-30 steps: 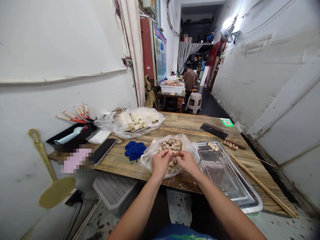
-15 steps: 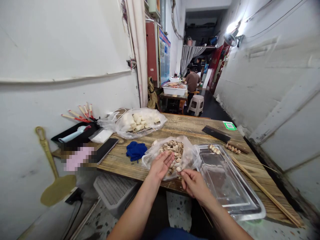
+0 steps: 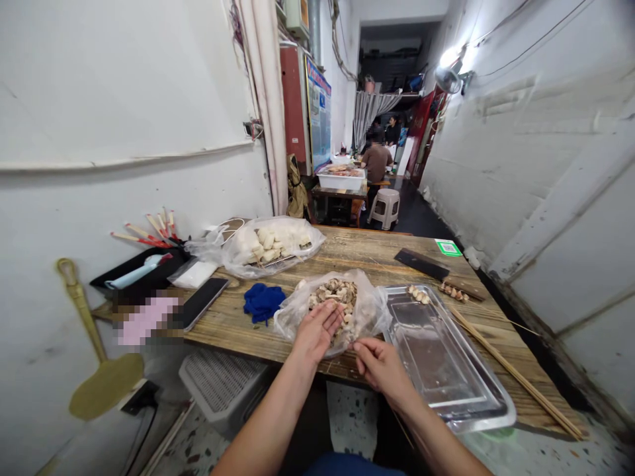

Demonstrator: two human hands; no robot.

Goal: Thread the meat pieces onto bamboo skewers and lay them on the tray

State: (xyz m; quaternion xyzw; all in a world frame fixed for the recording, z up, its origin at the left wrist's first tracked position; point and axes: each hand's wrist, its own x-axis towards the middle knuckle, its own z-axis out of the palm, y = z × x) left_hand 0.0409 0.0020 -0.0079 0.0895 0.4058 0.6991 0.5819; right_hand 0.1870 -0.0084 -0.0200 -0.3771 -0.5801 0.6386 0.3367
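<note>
Resting on the near side of the clear bag of food pieces (image 3: 333, 305), my left hand (image 3: 317, 332) lies with its fingers loosely spread over the pale and brown bits; I cannot tell whether it grips one. My right hand (image 3: 380, 363) sits just beside it at the table's front edge, thumb and forefinger pinched together on something too small for me to make out. The bag lies open on the wooden table (image 3: 367, 254), near the front and about midway across.

Touching the bag's right side is a steel tray (image 3: 446, 363), mostly bare, with one loaded skewer (image 3: 418, 295) at its far end. Another loaded skewer (image 3: 452, 291) lies on the wood just beyond the tray, and a bundle of bare bamboo sticks (image 3: 516, 378) runs along the tray's right side. A dark cleaver (image 3: 423, 264) and a green-edged card (image 3: 448, 247) lie farther back.

Left of the bag I see a blue cloth (image 3: 262, 301), a black phone (image 3: 201, 302) and a second bag of white pieces (image 3: 272, 243).

White walls close in on both sides. Down the narrow passage a person in a brown shirt (image 3: 376, 160) sits at another table, a plastic stool (image 3: 384, 204) behind them, under a bright lamp (image 3: 449, 69).
</note>
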